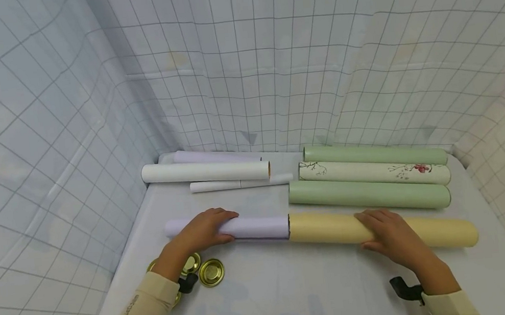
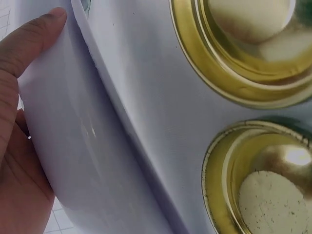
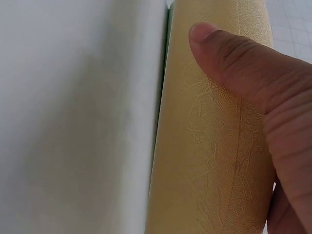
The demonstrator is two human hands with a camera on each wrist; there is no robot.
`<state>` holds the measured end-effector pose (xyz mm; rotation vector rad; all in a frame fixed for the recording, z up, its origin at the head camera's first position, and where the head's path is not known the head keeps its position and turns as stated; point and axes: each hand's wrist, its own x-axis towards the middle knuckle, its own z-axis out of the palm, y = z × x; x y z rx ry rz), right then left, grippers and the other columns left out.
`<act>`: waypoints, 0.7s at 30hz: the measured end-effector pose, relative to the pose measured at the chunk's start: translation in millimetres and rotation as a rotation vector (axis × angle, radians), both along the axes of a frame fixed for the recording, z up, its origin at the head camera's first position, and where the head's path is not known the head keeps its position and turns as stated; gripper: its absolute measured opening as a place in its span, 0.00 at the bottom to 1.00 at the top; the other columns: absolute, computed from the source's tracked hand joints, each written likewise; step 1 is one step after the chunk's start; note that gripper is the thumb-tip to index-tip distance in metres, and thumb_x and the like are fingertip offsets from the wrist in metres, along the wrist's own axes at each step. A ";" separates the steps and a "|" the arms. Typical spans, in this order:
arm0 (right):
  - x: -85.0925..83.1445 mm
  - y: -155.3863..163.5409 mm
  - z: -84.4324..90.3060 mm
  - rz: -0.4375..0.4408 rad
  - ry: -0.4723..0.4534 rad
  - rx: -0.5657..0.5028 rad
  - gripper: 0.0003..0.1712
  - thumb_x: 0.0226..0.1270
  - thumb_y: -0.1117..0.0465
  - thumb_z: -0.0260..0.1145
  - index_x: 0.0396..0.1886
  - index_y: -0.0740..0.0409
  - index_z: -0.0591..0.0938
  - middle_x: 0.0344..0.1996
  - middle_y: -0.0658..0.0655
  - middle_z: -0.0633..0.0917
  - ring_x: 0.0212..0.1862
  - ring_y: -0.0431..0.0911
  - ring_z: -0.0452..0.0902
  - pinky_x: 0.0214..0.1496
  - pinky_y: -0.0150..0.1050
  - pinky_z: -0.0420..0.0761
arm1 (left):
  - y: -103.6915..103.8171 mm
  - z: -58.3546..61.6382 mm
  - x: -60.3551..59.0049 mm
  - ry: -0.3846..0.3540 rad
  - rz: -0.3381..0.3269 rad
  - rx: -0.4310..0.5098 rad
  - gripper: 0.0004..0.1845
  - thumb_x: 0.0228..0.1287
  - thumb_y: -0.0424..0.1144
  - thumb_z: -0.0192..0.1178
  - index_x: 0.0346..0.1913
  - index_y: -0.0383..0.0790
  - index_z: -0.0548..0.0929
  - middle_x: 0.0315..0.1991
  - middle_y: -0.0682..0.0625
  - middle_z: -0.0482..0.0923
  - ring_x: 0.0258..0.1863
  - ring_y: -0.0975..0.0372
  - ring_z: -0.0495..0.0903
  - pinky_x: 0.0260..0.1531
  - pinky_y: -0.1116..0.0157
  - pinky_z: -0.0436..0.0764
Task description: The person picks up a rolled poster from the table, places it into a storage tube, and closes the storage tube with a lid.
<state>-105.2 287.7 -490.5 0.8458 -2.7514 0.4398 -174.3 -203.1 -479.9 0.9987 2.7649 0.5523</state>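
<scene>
In the head view a lavender roll [image 1: 260, 227] and a textured yellow roll [image 1: 324, 227] lie in one line across the front of the table, the lavender one's right end right at the yellow one's dark-rimmed left end. My left hand [image 1: 204, 229] grips the lavender roll from above, thumb on the near side and fingers over the far side. A long loose edge of its sheet shows in the left wrist view. Around the yellow roll, near its middle, my right hand [image 1: 392, 235] has its thumb in front and its fingers behind; the right wrist view shows that thumb [image 3: 229, 58] flat on the embossed surface.
Several round gold dishes [image 1: 212, 272] sit by my left forearm. Behind on the right lie two green rolls [image 1: 367, 194] and a flower-patterned white roll [image 1: 365, 171]. Back left are a thick white roll [image 1: 203, 172], a thin white one [image 1: 218, 185] and another lavender roll [image 1: 215, 155].
</scene>
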 end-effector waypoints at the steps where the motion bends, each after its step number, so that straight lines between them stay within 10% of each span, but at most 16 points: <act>1: 0.2 -0.3 0.1 0.001 -0.001 -0.001 0.44 0.41 0.53 0.84 0.61 0.57 0.79 0.53 0.61 0.82 0.54 0.59 0.77 0.53 0.61 0.75 | 0.3 0.2 -0.1 0.003 -0.002 0.002 0.30 0.59 0.47 0.73 0.64 0.44 0.78 0.53 0.49 0.80 0.52 0.54 0.78 0.53 0.52 0.77; 21: 2.1 -8.6 -1.0 -0.001 -0.001 -0.018 0.44 0.42 0.52 0.84 0.62 0.57 0.78 0.54 0.60 0.82 0.54 0.58 0.77 0.52 0.61 0.75 | 16.3 -2.1 -2.5 0.024 -0.037 0.031 0.31 0.58 0.48 0.73 0.65 0.46 0.78 0.53 0.51 0.80 0.51 0.58 0.78 0.52 0.55 0.77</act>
